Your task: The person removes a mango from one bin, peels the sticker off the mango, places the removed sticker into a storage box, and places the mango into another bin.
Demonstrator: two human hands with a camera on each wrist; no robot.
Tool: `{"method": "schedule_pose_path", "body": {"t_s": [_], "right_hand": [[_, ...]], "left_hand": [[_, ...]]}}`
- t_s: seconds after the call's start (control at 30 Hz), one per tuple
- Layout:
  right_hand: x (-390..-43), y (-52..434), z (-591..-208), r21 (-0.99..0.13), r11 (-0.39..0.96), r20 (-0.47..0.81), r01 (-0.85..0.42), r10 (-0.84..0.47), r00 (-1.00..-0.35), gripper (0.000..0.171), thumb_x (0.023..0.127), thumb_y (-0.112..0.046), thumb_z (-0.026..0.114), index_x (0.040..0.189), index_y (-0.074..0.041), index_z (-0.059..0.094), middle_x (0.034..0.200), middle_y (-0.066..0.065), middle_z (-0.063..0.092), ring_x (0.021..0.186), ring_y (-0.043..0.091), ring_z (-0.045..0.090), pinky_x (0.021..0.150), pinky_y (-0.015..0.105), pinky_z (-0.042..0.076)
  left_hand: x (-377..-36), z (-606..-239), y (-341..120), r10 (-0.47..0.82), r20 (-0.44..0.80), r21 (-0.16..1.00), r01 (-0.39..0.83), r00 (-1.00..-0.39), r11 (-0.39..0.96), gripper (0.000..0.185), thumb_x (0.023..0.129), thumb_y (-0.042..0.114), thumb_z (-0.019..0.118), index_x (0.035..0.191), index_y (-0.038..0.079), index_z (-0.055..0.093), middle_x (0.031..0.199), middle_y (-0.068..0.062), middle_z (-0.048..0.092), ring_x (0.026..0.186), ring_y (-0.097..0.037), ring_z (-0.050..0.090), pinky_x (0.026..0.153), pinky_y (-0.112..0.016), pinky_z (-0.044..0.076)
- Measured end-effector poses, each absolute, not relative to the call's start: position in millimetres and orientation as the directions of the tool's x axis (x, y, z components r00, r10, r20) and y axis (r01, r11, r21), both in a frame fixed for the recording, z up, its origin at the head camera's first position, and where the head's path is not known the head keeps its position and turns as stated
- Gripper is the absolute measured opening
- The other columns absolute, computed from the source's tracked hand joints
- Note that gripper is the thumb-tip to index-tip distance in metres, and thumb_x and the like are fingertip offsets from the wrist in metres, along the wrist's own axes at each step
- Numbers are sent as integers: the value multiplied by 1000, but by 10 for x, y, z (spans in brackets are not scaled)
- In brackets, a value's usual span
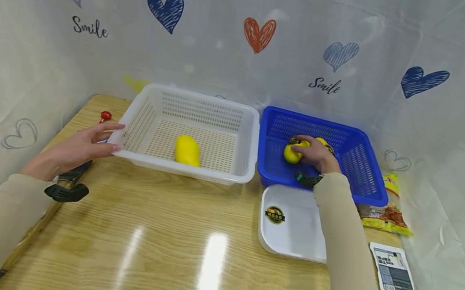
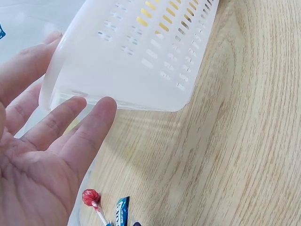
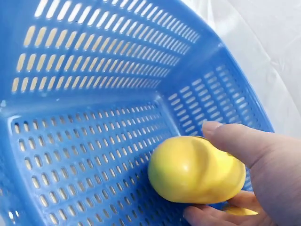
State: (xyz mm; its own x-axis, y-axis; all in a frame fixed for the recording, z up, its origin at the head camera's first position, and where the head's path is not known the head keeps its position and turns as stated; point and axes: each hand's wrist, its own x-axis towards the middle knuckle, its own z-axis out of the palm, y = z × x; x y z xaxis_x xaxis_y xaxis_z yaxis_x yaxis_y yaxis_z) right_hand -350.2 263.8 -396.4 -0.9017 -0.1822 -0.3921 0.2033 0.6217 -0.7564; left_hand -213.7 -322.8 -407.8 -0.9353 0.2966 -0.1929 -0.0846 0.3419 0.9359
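Desk (image 1: 167, 234): pale wood grain, and it carries everything you are working with; a heart-printed sheet hangs behind it.
White basket (image 1: 201, 111): sits at the back left of the desk, just beside the blue one, with one yellow mango-shaped fruit (image 1: 187, 150) lying on its floor.
Blue basket (image 1: 359, 157): sits at the back right, and your right hand is down inside it.
White tray (image 1: 287, 230): lies in front of the blue basket, partly under your right sleeve, with a round dark sticker on it.
Snack packets: a yellow packet (image 1: 388, 204) lies to the right of the blue basket, and a white label-printed packet (image 1: 393, 279) lies nearer you.
Left hand (image 1: 78, 146): your fingers are straight and relaxed, their tips touching the near left corner of the white basket; nothing is gripped.
Right hand (image 1: 317, 155): your fingers and thumb curl round a yellow fruit (image 3: 195, 169) on the blue basket's floor.
Second fruit: something yellow shows behind that hand, too hidden to identify.
Lollipop (image 2: 91, 197): red, lying on the desk beside your left hand.
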Motion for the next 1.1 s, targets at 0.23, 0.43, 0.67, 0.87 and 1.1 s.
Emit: {"method": "schedule_pose_path", "body": {"t_s": [0.23,0.43,0.67,0.87,1.1], "right_hand": [[-3371,2618,-3830,-736,671,-210,97,-90,-973,62,97,-31,62,149,-10,37,144,22,37,119,35,43,97,47,44],[-2966,2495,-3610,-735,671,-41,-101,-192,-981,56,97,-35,62,146,-15,44,148,17,38,123,34,46,94,48,46],[-2215,2296,-3465,-807,571,-62,-151,-336,-940,52,96,-38,62,145,-26,46,144,8,43,109,31,56,83,41,51],[-1749,2131,-3582,-820,469,-6,-327,-578,-816,45,97,-22,64,139,-19,51,144,8,41,111,30,54,90,38,51],[-1379,1805,-3824,-837,430,-100,-338,-729,-678,42,96,-27,65,136,-22,54,135,3,51,110,23,58,88,35,52]], "left_hand": [[-2156,-4080,-3215,296,-181,936,-72,-938,344,68,99,19,61,155,14,23,153,-19,28,110,0,55,88,-30,51],[-2151,-4061,-3215,304,-182,934,-67,-935,352,69,99,21,60,156,13,20,153,-20,27,111,2,53,88,-29,50],[-2140,-4078,-3246,313,-200,930,-80,-929,358,72,99,23,60,157,15,17,154,-19,27,112,3,52,89,-28,49],[-2143,-4119,-3266,327,-186,939,-69,-927,338,72,100,21,58,158,12,15,151,-22,27,110,2,55,89,-28,50],[-2154,-4113,-3249,336,-164,954,-62,-927,294,71,100,17,57,157,12,15,147,-19,29,108,0,57,89,-27,51]]}}
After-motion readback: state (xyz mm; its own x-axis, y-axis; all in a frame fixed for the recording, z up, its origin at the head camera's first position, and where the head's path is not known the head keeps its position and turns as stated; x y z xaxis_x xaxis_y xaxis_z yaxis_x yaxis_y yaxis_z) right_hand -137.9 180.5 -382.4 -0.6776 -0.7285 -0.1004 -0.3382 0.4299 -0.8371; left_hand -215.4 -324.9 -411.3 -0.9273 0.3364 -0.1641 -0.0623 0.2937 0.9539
